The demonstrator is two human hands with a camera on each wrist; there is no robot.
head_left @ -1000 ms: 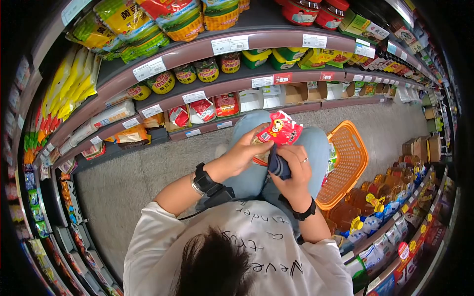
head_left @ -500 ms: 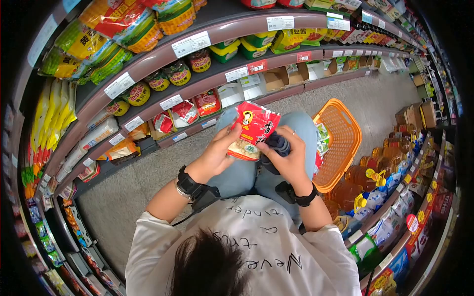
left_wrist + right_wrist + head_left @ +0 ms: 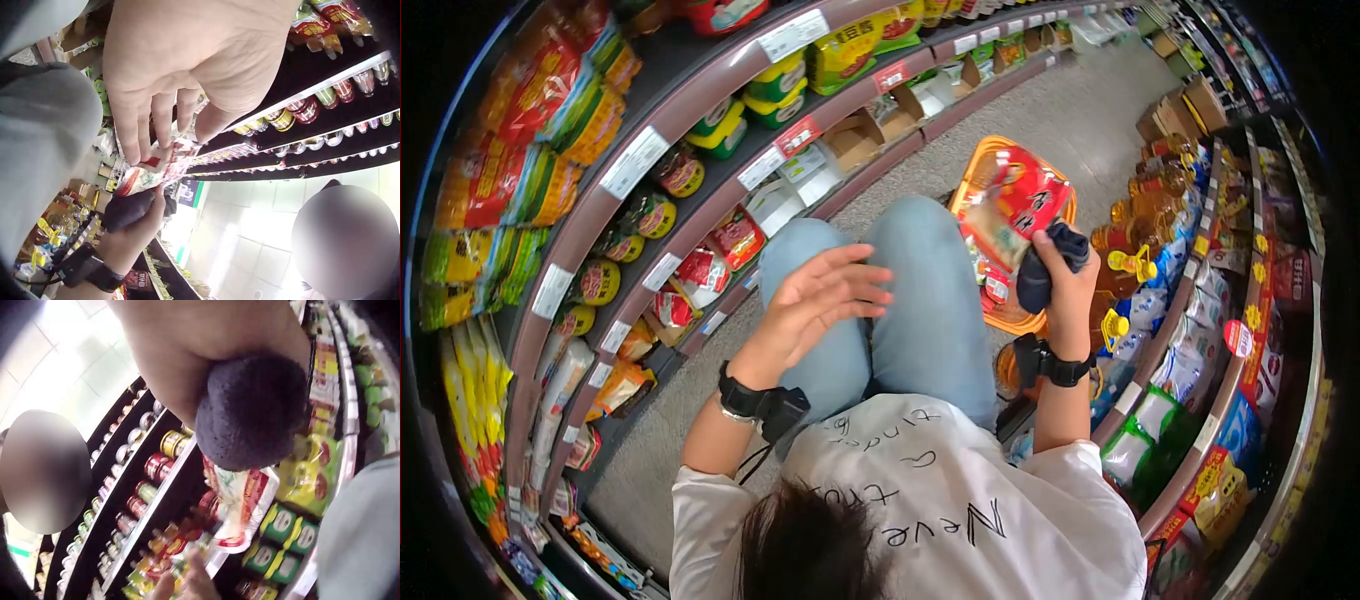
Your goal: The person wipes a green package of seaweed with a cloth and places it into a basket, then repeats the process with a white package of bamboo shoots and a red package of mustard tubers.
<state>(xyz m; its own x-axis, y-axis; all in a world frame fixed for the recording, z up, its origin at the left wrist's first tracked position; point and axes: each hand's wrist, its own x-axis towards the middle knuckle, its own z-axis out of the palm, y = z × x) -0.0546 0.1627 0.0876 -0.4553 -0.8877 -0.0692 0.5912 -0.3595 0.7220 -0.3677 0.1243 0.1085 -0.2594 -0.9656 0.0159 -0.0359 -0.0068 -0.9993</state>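
My right hand [image 3: 1072,300] grips a red food packet [image 3: 1032,200] with a clear lower part, together with a dark bundled cloth [image 3: 1040,278]. In the head view the packet is held over an orange basket [image 3: 1020,322], overlapping much of it. In the right wrist view the cloth [image 3: 250,412] bulges below the palm, with the packet [image 3: 244,506] sticking out beyond it. My left hand [image 3: 825,300] is over my thighs, fingers extended and holding nothing. Seen from the left wrist, its fingers overlap the packet [image 3: 156,169], but the head view shows them well apart.
Shelves of jars [image 3: 650,215], tubs [image 3: 775,95] and bagged food [image 3: 490,185] curve along the left and front. Large oil bottles [image 3: 1145,205] line the floor at right, beyond the basket. Cardboard boxes [image 3: 1185,110] stand farther up the aisle.
The packet was between both hands; the left hand has let go of it. The right hand has carried packet and cloth rightward over the basket. The head view has turned right.
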